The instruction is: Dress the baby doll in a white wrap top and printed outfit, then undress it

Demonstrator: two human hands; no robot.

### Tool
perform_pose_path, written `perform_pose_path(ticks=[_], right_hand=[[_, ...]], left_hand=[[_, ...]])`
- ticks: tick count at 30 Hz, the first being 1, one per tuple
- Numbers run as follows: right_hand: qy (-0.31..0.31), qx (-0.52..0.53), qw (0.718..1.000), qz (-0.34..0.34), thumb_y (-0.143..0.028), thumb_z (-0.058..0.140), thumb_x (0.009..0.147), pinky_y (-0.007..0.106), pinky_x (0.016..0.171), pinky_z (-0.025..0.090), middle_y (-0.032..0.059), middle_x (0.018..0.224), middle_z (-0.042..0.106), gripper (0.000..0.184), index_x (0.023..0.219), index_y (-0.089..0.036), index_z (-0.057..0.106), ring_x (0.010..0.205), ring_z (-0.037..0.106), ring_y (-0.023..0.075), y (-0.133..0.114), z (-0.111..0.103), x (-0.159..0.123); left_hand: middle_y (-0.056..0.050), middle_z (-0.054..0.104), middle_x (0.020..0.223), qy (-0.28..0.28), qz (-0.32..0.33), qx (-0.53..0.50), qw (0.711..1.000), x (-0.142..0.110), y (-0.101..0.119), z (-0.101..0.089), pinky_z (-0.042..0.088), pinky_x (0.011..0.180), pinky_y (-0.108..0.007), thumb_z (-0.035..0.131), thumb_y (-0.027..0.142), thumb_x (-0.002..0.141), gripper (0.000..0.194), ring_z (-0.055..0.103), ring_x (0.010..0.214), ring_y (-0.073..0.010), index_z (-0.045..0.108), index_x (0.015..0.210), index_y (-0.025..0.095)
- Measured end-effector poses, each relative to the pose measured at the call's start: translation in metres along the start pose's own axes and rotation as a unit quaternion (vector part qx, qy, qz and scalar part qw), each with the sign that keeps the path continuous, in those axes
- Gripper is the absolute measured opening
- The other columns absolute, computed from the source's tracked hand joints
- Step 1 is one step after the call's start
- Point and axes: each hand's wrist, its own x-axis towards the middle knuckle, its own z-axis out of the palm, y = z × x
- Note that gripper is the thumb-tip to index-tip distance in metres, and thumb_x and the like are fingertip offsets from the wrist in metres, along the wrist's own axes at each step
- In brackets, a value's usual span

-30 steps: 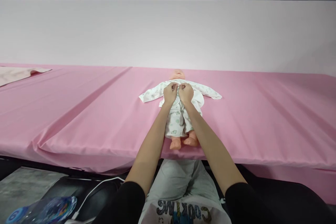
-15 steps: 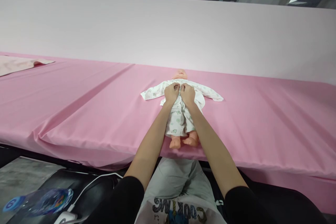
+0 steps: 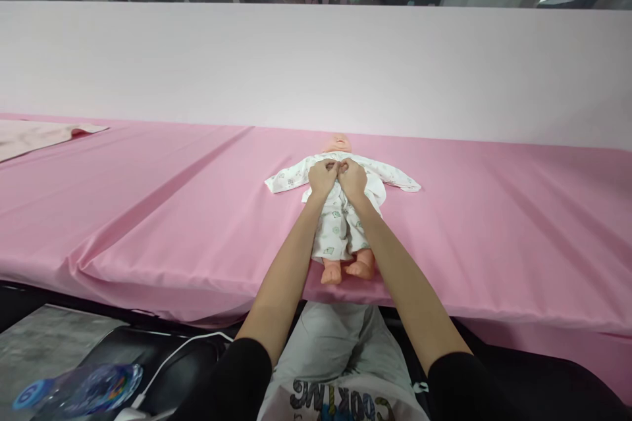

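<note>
A baby doll [image 3: 338, 143] lies on its back on the pink-covered table, head toward the wall and bare feet toward me. It wears a white printed baby top [image 3: 291, 175] with the sleeves spread out, and matching printed trousers [image 3: 334, 230]. Over the doll's chest, my left hand [image 3: 323, 175] is closed in a pinch at the front of the top. Beside it, nearly touching, my right hand [image 3: 352, 177] pinches at the same front opening. My fingers hide the exact bit of cloth between them.
A pale pink cloth [image 3: 39, 137] lies at the table's far left. The pink cover [image 3: 172, 230] has folds. A white wall [image 3: 316, 69] rises behind. At lower left, a plastic bottle [image 3: 83, 389] and a white cable [image 3: 172, 355] rest on a black seat.
My hands have drawn slightly closer together at the front of the top. The view has tilted up a little; the doll stays in place.
</note>
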Motion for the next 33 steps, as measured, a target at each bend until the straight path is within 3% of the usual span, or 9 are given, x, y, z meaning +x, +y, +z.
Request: perform_pose_path(ticks=[8,15,24,28,33], right_hand=[[-0.02,-0.03,0.999,0.006,-0.023,0.046,0.085,0.025,0.058,0.03,0.0018,0.082,0.063,0.014,0.08,-0.02,0.059,0.07,0.054,0.016,-0.003,0.005,0.001],[-0.006,-0.047,0.999,0.027,-0.029,0.044,0.09,0.028,0.066,0.036,0.0057,0.089,0.064,0.018,0.088,-0.018,0.059,0.08,0.057,0.0196,-0.01,0.005,-0.003],[-0.011,0.05,0.994,0.099,-0.033,0.058,0.076,0.028,0.068,0.041,0.002,0.081,0.068,0.014,0.076,-0.022,0.066,0.076,0.06,0.0194,-0.006,0.002,0.002],[-0.003,0.095,0.988,0.124,-0.037,0.062,0.071,0.028,0.07,0.043,0.0004,0.078,0.068,0.015,0.073,-0.023,0.068,0.074,0.06,0.0182,-0.003,-0.002,0.004],[0.002,0.113,0.983,0.144,-0.039,0.064,0.067,0.026,0.065,0.041,-0.0013,0.071,0.065,0.016,0.067,-0.023,0.067,0.069,0.057,0.017,-0.003,-0.003,0.007]], left_hand=[[0.001,0.073,0.082,0.028,-0.075,-0.014,0.997,0.004,-0.001,0.006,0.044,0.079,-0.027,0.058,0.024,0.075,0.021,0.066,0.087,-0.0168,0.064,0.096,0.025],[0.001,0.073,0.081,0.033,-0.08,-0.048,0.995,0.006,-0.004,0.006,0.045,0.075,-0.025,0.059,0.025,0.074,0.019,0.067,0.085,-0.0158,0.062,0.093,0.023],[0.002,0.071,0.076,0.029,-0.095,-0.088,0.991,0.008,-0.012,0.008,0.047,0.073,-0.023,0.059,0.025,0.071,0.021,0.066,0.076,-0.0135,0.06,0.092,0.023],[0.001,0.071,0.079,0.021,-0.088,-0.075,0.993,0.007,-0.015,0.01,0.048,0.075,-0.025,0.056,0.026,0.075,0.016,0.066,0.079,-0.0143,0.06,0.09,0.022],[0.001,0.071,0.083,0.005,-0.035,-0.057,0.998,0.003,-0.017,0.01,0.048,0.074,-0.024,0.053,0.023,0.078,0.012,0.067,0.077,-0.0133,0.059,0.088,0.023]])
